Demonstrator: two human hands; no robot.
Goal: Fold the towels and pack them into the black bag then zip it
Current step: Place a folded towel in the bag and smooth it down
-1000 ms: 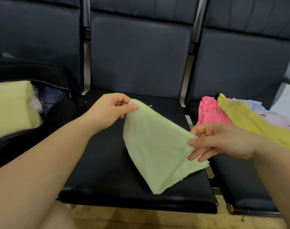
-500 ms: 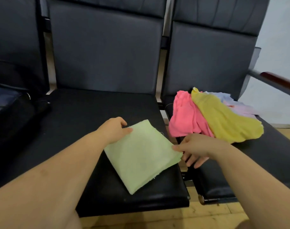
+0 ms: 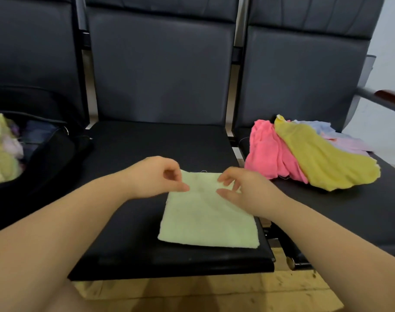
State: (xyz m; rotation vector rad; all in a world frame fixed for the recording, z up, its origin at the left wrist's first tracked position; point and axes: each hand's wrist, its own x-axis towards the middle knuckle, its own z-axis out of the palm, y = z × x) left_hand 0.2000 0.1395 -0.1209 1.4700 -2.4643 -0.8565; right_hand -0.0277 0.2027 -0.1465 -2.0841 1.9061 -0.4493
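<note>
Here, green towel (image 3: 208, 219) flat, far edge seemingly under both hands' fingers (image 3: 183, 186)

Two bare arms with no sleeves, left hand (image 3: 155, 176) and right hand (image 3: 248, 191) bare too, no rings, no watch, short plain nails on the fingers (image 3: 225, 193)

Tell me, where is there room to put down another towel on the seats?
Free: the middle seat behind the green towel, up to the backrest, and left of it toward the black bag. The right seat's front part is bare too. Crowded: the right seat's back, under the towel pile, and the left seat, filled by the bag.
</note>
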